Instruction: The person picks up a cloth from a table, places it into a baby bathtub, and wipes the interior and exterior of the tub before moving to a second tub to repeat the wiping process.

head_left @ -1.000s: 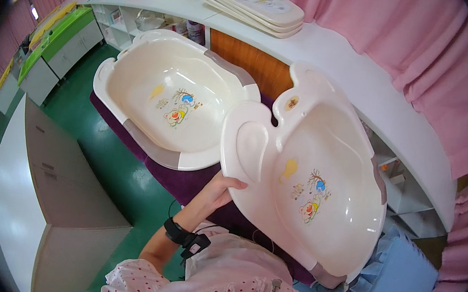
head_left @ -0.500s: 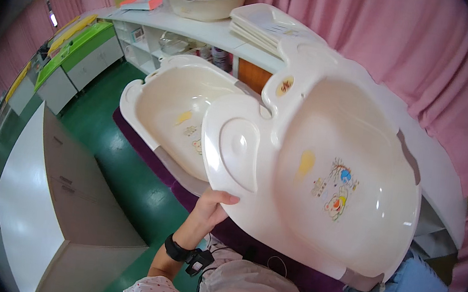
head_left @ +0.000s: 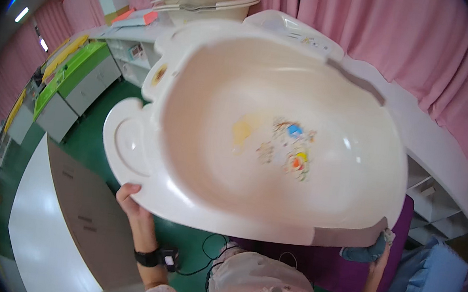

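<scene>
A cream baby bathtub (head_left: 350, 175) with a cartoon print on its floor is held up in front of me, its inside facing me. My left hand (head_left: 130, 197) is closed round the rim at the scalloped end, thumb on top. At the lower right, my right hand (head_left: 380, 262) holds a crumpled blue-grey cloth (head_left: 362, 252) against the brown grip strip (head_left: 350, 233) of the rim. Its fingers are mostly hidden by the cloth and the tub. Below the tub shows a purple bench (head_left: 318, 266).
More bathtubs (head_left: 211, 8) are stacked on the white counter (head_left: 429, 129) along the curtain, beside white trays (head_left: 297, 30). A white cabinet (head_left: 56, 213) stands at left. A blue ruffled cover (head_left: 424, 286) lies at right. Cables (head_left: 208, 257) hang near my left wrist.
The bathtub has swung left and turned more level, with both hands moving along. It now hides the second tub that showed on the purple bench behind it.
</scene>
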A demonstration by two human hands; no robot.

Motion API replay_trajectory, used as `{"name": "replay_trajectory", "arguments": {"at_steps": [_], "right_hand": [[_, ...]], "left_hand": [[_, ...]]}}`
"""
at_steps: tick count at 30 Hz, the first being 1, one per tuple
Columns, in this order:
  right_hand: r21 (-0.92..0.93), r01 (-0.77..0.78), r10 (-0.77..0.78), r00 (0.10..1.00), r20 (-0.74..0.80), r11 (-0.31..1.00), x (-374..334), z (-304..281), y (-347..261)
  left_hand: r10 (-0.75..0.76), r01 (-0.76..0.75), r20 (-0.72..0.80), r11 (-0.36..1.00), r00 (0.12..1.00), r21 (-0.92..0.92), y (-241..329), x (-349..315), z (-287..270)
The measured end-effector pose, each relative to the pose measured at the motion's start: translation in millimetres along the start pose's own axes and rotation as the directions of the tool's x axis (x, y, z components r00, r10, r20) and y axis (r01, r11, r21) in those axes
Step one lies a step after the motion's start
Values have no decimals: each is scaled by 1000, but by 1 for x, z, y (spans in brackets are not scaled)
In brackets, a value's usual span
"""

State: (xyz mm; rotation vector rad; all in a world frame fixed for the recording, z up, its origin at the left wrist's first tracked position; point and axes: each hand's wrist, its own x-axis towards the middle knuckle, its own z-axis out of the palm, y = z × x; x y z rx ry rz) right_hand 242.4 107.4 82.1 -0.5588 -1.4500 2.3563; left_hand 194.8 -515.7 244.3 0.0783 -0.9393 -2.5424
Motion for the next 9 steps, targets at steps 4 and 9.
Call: {"name": "replay_trajectory", "arguments": {"at_steps": [4, 9], "right_hand": [[96, 102, -88, 986, -142, 990, -30, 98, -15], [-177, 146, -133, 988, 84, 973, -42, 105, -33]], "left_hand": [[-13, 37, -243, 995, 970, 94, 16, 31, -66], [-56, 55, -70, 998, 996, -12, 15, 58, -101]]}}
